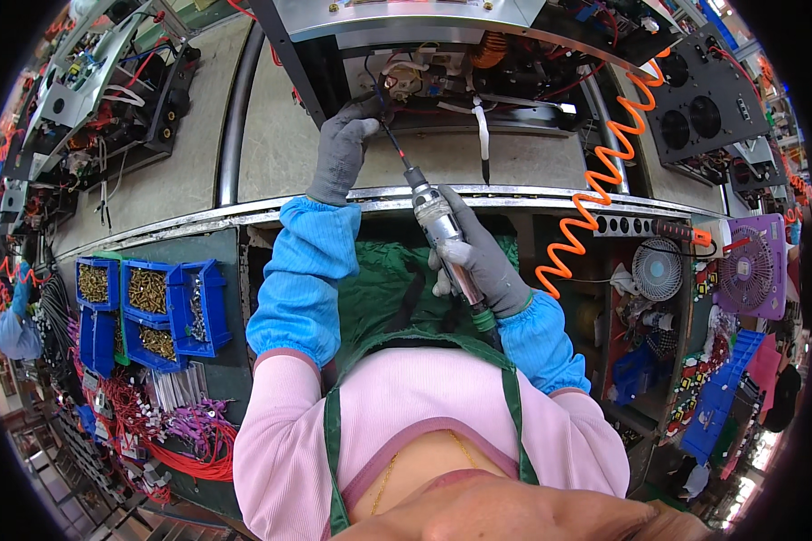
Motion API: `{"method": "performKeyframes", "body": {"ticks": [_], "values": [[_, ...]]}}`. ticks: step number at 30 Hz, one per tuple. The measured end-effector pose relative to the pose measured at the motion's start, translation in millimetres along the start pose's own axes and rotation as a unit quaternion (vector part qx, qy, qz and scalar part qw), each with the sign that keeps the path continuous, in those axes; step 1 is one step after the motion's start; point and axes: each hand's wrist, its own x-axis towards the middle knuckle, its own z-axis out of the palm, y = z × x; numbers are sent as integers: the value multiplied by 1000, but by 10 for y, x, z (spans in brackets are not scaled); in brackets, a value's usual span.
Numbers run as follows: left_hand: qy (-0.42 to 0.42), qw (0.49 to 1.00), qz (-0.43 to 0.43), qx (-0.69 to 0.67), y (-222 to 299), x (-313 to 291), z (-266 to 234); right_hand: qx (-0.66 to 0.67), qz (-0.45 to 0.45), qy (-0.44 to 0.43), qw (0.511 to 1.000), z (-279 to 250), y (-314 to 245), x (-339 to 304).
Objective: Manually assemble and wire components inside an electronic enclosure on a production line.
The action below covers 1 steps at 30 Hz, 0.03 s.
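My right hand [485, 257], in a grey glove, is wrapped round a silver power screwdriver [437, 219]. Its long dark bit [393, 142] points up and left into an open metal machine housing [406, 20]. Beside the bit's far end, at the housing's lower left, my gloved left hand [341, 153] is closed with its fingertips together. What those fingers pinch is too small to make out, and the bit's tip is hidden near them. Wires, a copper coil [490, 51] and a white-sleeved cable [483, 133] show inside and below the housing.
On the left, blue bins [189, 347] hold brass screws, with red wire bundles [189, 462] nearby. An orange coiled hose [589, 189] hangs at the right. Further right are a purple fan [751, 266] and a black housing with fans [708, 99]. A metal rail [235, 213] crosses before me.
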Motion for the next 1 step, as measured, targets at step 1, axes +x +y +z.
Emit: {"method": "performKeyframes", "body": {"ticks": [1], "values": [[-26,1000,4,-12,-5,13,-46,-1,1,2,1000,7,-1,5]]}}
